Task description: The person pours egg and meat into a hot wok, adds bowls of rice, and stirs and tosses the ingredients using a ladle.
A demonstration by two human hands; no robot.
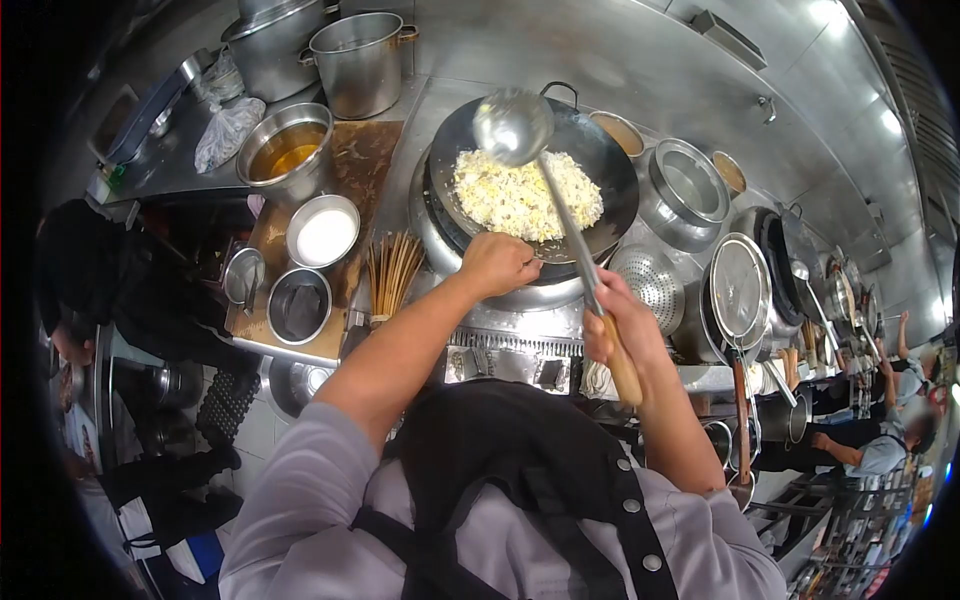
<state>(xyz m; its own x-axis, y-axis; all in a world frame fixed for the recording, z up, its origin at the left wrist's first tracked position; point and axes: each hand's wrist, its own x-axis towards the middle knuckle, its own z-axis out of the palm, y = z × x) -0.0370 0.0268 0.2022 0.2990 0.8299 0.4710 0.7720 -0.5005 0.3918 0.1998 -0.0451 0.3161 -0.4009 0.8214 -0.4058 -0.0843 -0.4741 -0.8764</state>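
Note:
A large dark wok (618, 185) sits on the stove and holds fried rice (530, 200) with yellow egg bits. My left hand (497, 265) is closed at the wok's near rim, on what looks like its handle, mostly hidden under the fingers. In my right hand (620, 318) is a long ladle (565, 210), gripped where the metal shaft meets the wooden end. Its round bowl (513, 127), slightly blurred, hangs over the far part of the rice.
Left of the wok are a pot of amber liquid (290, 150), a bowl of white contents (327, 236) and bamboo sticks (394, 270). Rightward lie a perforated strainer (648, 286) and a mesh sieve (740, 290). Other people stand at both sides.

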